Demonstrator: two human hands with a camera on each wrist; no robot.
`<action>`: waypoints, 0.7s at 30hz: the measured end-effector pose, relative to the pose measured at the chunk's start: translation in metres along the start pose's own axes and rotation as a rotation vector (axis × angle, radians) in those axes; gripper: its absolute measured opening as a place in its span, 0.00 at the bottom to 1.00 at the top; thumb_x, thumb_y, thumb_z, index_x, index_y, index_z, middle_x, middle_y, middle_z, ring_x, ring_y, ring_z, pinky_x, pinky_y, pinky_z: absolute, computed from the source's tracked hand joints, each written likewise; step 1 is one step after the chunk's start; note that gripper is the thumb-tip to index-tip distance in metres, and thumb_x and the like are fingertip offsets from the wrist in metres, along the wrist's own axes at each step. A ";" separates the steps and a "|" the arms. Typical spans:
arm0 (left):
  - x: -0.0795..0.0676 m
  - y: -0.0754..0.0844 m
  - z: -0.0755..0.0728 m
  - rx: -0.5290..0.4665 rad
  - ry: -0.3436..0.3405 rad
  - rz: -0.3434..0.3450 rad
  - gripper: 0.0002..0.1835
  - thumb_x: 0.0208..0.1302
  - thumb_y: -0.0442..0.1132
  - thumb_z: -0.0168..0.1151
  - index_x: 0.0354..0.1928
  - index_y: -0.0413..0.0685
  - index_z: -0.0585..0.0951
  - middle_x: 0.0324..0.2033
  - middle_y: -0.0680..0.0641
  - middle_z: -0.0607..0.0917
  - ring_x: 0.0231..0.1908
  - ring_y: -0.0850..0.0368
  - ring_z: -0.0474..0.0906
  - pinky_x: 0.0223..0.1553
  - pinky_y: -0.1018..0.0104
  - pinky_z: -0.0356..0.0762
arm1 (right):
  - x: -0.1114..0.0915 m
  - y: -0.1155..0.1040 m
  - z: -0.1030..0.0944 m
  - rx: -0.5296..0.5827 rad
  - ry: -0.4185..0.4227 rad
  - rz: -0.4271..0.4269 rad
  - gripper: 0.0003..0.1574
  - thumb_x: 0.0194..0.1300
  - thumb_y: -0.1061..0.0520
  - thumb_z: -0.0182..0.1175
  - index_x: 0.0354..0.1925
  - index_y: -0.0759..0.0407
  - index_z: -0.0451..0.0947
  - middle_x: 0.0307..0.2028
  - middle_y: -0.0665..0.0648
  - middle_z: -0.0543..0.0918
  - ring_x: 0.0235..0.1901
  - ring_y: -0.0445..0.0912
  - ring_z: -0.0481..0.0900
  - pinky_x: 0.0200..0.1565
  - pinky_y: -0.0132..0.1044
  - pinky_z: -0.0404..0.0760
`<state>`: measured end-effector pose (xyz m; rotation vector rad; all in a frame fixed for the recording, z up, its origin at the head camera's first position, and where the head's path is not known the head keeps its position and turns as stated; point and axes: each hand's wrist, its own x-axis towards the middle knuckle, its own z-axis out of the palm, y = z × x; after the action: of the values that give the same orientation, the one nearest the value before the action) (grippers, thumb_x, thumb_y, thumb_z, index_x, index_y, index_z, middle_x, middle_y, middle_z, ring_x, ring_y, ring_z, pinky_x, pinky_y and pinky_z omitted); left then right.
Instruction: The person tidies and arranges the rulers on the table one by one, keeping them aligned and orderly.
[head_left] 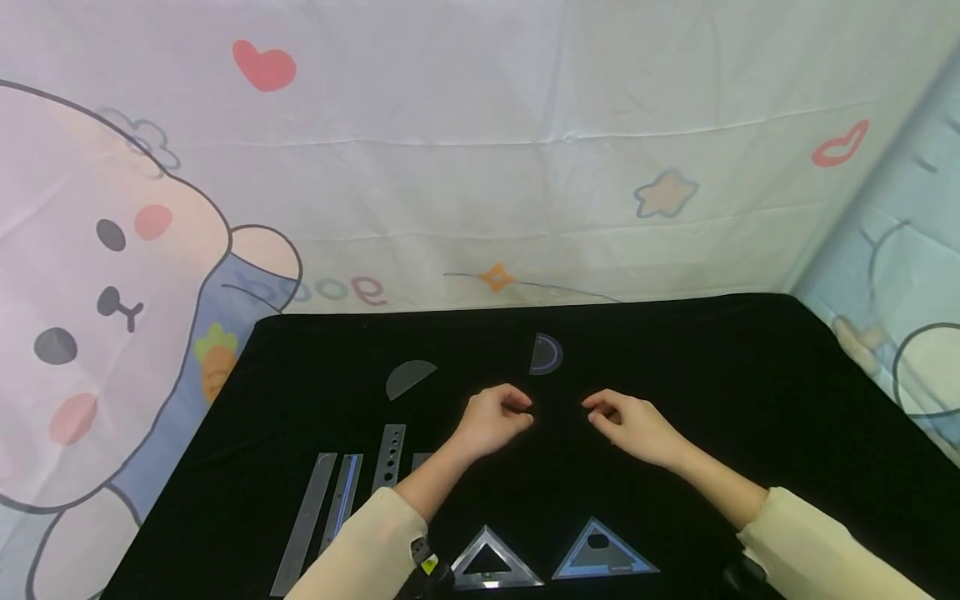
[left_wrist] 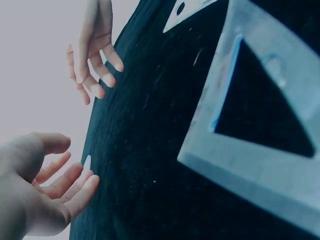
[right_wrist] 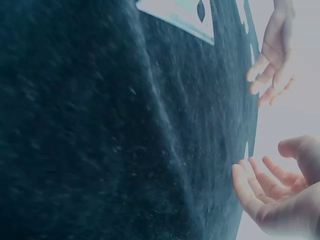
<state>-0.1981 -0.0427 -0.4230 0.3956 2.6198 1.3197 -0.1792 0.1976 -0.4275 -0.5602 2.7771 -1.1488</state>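
Note:
My left hand (head_left: 495,419) hovers over the black cloth with loosely bent fingers and nothing in them. Facing it across a gap, my right hand (head_left: 632,425) is likewise empty, its fingers relaxed. Just beyond them lies a small clear protractor (head_left: 547,355) with bluish markings. Past my left hand is a plain greyish protractor (head_left: 410,377). Closer to me, between the forearms, lie a clear set square (head_left: 517,573) and a blue-edged set square (head_left: 611,560). The left wrist view shows the clear set square (left_wrist: 210,142) large, below the left arm.
Left of my left forearm lie a wide ruler (head_left: 306,521), a blue-striped ruler (head_left: 343,498) and a ruler with round holes (head_left: 389,454). The sleeve partly hides them and another piece (head_left: 421,459). A printed curtain (head_left: 480,150) hangs behind the black-covered table (head_left: 750,375).

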 end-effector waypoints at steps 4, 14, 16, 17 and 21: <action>0.007 -0.003 -0.002 -0.006 0.017 -0.032 0.11 0.57 0.38 0.62 0.43 0.47 0.79 0.41 0.47 0.81 0.34 0.59 0.78 0.34 0.68 0.79 | 0.010 0.006 -0.002 0.014 0.020 0.015 0.16 0.66 0.59 0.52 0.50 0.64 0.73 0.39 0.60 0.81 0.25 0.43 0.79 0.24 0.30 0.78; 0.019 -0.010 -0.003 -0.004 0.053 -0.050 0.12 0.58 0.39 0.61 0.45 0.46 0.79 0.42 0.47 0.82 0.37 0.57 0.79 0.38 0.66 0.80 | 0.030 0.007 -0.001 -0.005 0.039 0.058 0.20 0.67 0.56 0.51 0.54 0.66 0.72 0.42 0.63 0.81 0.26 0.44 0.79 0.24 0.32 0.77; 0.022 -0.011 -0.003 -0.014 0.064 -0.055 0.12 0.58 0.38 0.61 0.45 0.46 0.79 0.43 0.47 0.82 0.38 0.56 0.79 0.39 0.65 0.80 | 0.034 0.007 -0.002 0.000 0.035 0.070 0.21 0.67 0.56 0.50 0.55 0.66 0.71 0.42 0.63 0.80 0.26 0.44 0.79 0.25 0.32 0.77; 0.024 -0.011 -0.003 -0.021 0.069 -0.061 0.13 0.58 0.39 0.61 0.45 0.46 0.79 0.43 0.47 0.82 0.39 0.56 0.80 0.40 0.65 0.80 | 0.036 0.007 -0.002 0.006 0.035 0.080 0.21 0.68 0.56 0.50 0.55 0.66 0.71 0.43 0.64 0.80 0.26 0.44 0.79 0.25 0.32 0.77; 0.031 -0.011 -0.004 -0.065 0.097 -0.086 0.14 0.58 0.39 0.61 0.46 0.45 0.79 0.45 0.45 0.81 0.42 0.53 0.80 0.44 0.62 0.80 | 0.044 0.007 -0.004 0.024 0.033 0.114 0.23 0.68 0.55 0.49 0.57 0.66 0.69 0.45 0.65 0.79 0.28 0.46 0.79 0.26 0.33 0.77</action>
<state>-0.2303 -0.0422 -0.4307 0.2121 2.6307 1.4258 -0.2230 0.1885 -0.4266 -0.3791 2.7778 -1.1758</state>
